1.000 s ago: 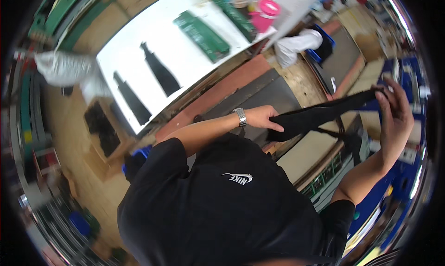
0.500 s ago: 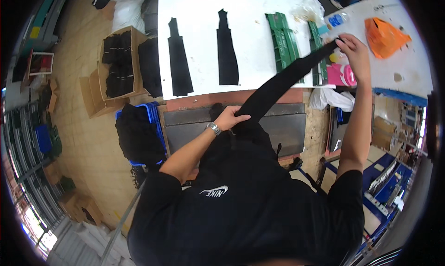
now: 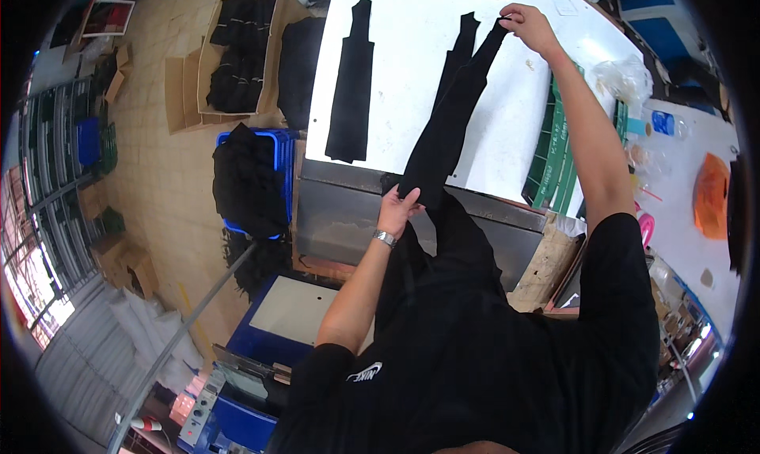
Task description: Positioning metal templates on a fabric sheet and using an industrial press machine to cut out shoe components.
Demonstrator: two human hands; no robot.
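A long black fabric piece [image 3: 445, 121] is stretched between my two hands. My right hand [image 3: 529, 28] pinches its narrow far end, over the white table [image 3: 412, 82]. Near the table's front edge, my left hand [image 3: 398, 210] grips the wide near end, thumb on top. Partly hidden behind this piece, a second black fabric piece [image 3: 457, 52] lies on the table. Further left a third black piece [image 3: 350, 98] of similar shape lies flat, its narrow tip pointing away from me.
Green slatted panels [image 3: 558, 149] lie at the table's right. Beyond stand a clear plastic bag [image 3: 625, 80] and an orange bag [image 3: 711, 197]. On the left are a cardboard box [image 3: 273, 46] of black bundles and a blue crate [image 3: 289, 169] heaped with black cloth.
My right hand has swung left and away from me, bringing the fabric's far end over the table beside the middle piece. The view has turned, and the left hand still grips the near end.
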